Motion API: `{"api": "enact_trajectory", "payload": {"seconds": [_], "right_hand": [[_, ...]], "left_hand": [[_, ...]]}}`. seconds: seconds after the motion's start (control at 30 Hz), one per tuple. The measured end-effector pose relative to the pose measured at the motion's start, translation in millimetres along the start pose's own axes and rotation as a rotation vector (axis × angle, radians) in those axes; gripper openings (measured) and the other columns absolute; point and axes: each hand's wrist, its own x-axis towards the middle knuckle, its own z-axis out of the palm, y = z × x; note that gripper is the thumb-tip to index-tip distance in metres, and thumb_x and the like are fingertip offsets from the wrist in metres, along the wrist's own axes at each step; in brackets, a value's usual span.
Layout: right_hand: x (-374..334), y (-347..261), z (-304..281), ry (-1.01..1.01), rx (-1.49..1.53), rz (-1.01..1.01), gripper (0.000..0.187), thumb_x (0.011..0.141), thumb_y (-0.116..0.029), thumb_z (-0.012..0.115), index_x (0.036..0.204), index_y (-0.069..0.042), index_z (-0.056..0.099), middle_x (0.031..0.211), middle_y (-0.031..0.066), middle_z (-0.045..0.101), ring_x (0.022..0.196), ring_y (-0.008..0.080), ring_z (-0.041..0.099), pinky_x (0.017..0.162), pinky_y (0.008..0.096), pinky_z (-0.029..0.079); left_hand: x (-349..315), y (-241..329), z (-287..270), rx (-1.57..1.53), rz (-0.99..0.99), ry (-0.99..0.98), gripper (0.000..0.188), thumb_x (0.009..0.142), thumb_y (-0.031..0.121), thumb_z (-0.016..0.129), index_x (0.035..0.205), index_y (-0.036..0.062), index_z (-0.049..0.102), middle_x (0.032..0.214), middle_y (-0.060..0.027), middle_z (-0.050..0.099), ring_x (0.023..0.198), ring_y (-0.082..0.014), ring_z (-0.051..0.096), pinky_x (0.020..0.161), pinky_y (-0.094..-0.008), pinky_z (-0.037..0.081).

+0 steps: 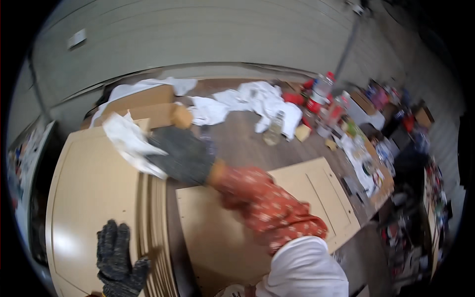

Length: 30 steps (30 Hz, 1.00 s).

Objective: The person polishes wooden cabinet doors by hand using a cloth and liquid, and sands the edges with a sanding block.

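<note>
My right hand [184, 152], in a dark grey work glove, is closed on a white cloth [129, 143] and smeared by motion. It reaches across to the far end of a stack of cream-coloured panels [96, 171], whose top one has a grooved border. My left hand [118, 257], in a dark knit glove, lies on the near part of that top panel with its fingers stretched out. To the right, partly behind my right forearm, another cream panel [316, 188] with a grooved rectangle rests on the brown table.
Crumpled white cloths [252, 101] and a cardboard box [141, 105] are at the table's back. A glass bottle [274, 128], plastic bottles [319, 94] and yellow sponge-like pieces [303, 132] stand or lie at the back right. Clutter fills the floor and shelves beyond the right edge.
</note>
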Motion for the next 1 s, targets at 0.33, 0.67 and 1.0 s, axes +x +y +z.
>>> {"api": "enact_trajectory", "payload": {"seconds": [0.33,0.67,1.0], "right_hand": [[-306,-18,-410,-0.42,-0.969,1.109,0.056,0.079,-0.041,0.074,0.125,-0.01,0.062,0.119,0.016,0.065,0.114,0.0374,0.057,0.101,0.0473,0.043],[-409,8,-466,-0.131,-0.848,1.538,0.068,0.078,-0.021,0.077,0.136,0.003,0.051,0.136,0.0235,0.054,0.123,0.0355,0.053,0.105,0.0422,0.042],[-68,50,-204,-0.41,-0.121,0.438,0.056,0.082,-0.026,0.07,0.136,-0.016,0.057,0.139,0.0236,0.048,0.128,0.0405,0.045,0.105,0.0469,0.039]], "left_hand": [[0,-15,14,0.129,0.013,-0.073,0.062,0.097,0.036,0.056,0.142,-0.0036,0.044,0.148,-0.0222,0.044,0.141,-0.0393,0.036,0.117,-0.0487,0.029],[2,-2,9,0.043,0.089,0.082,0.068,0.093,0.05,0.058,0.14,0.0026,0.049,0.143,-0.0215,0.049,0.137,-0.0384,0.042,0.116,-0.0507,0.029],[-3,-1,16,-0.021,-0.085,0.036,0.071,0.089,0.052,0.063,0.141,0.0053,0.049,0.143,-0.0244,0.047,0.134,-0.0405,0.043,0.116,-0.0506,0.029]]}}
